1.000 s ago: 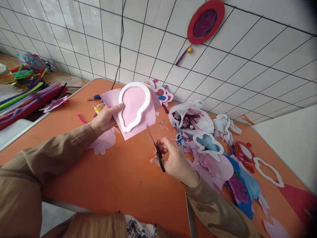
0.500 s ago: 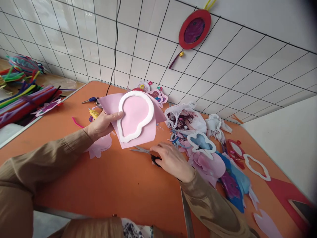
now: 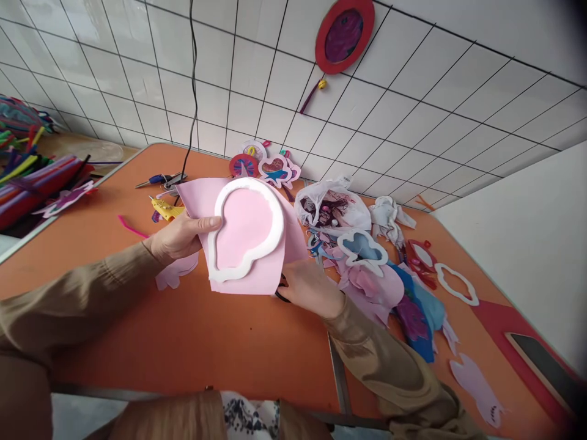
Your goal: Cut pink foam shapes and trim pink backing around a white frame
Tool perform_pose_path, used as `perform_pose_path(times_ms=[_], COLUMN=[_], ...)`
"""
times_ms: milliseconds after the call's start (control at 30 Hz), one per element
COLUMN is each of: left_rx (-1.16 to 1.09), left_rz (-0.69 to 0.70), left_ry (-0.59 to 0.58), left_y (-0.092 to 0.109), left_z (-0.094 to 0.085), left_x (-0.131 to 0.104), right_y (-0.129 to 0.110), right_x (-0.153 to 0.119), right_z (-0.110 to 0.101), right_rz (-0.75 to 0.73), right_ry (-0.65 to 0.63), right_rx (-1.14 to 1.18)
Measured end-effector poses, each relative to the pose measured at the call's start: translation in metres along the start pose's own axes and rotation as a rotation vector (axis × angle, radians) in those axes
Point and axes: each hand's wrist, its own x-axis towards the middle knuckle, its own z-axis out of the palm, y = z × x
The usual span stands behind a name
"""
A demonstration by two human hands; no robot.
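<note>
My left hand [image 3: 183, 236] pinches the left side of a pink foam sheet [image 3: 250, 229], thumb on top, holding it above the orange table. On the sheet lies a white curvy foam outline [image 3: 275, 223], its lower left end squared off. My right hand [image 3: 309, 286] is closed on a pair of scissors at the sheet's lower right edge. Only part of the black scissor handle [image 3: 282, 292] shows; the blades are hidden behind the sheet. A pink cut-out piece [image 3: 177, 272] rests on the table below my left wrist.
A yellow glue gun [image 3: 166, 209] and a blue-handled tool [image 3: 158, 179] lie at the back left. On the right are a plastic bag [image 3: 355, 205], a white cloud-shaped frame [image 3: 383, 260], pink scraps and a phone-like dark slab [image 3: 545, 370]. Finished-looking ornaments [image 3: 275, 168] lean by the tiled wall.
My right hand has brought the scissors from the open table in front to the sheet's right edge, blades now behind it. The sheet has come slightly lower and nearer. The view has shifted a little.
</note>
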Motion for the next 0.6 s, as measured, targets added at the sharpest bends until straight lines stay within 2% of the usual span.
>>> perform_pose_path(times_ms=[167, 233, 300, 367, 433, 467, 500, 600], left_rx=[0.013, 0.017, 0.027, 0.045, 0.075, 0.095, 0.117, 0.201], left_rz=[-0.02, -0.033, -0.038, -0.032, -0.022, -0.016, -0.009, 0.023], left_ry=[0.035, 0.057, 0.086, 0.11, 0.121, 0.123, 0.124, 0.134], left_y=[-0.002, -0.003, -0.004, -0.008, -0.012, -0.015, -0.017, -0.023], left_z=[0.004, 0.006, 0.008, 0.01, 0.012, 0.013, 0.014, 0.017], left_x=[-0.001, 0.0, 0.001, 0.001, 0.0, 0.0, -0.001, -0.003], right_y=[0.01, 0.022, 0.036, 0.046, 0.048, 0.044, 0.038, 0.014], right_x=[0.001, 0.001, 0.001, -0.001, -0.005, -0.008, -0.011, -0.017], right_z=[-0.008, -0.013, -0.019, -0.025, -0.031, -0.033, -0.035, -0.036], right_rz=[-0.007, -0.042, -0.013, 0.087, 0.115, 0.072, 0.006, -0.146], right_ry=[-0.114, -0.076, 0.123, 0.408, 0.732, 0.873, 0.944, 0.951], right_rx=[0.157, 0.217, 0.19, 0.138, 0.222, 0.327, 0.442, 0.632])
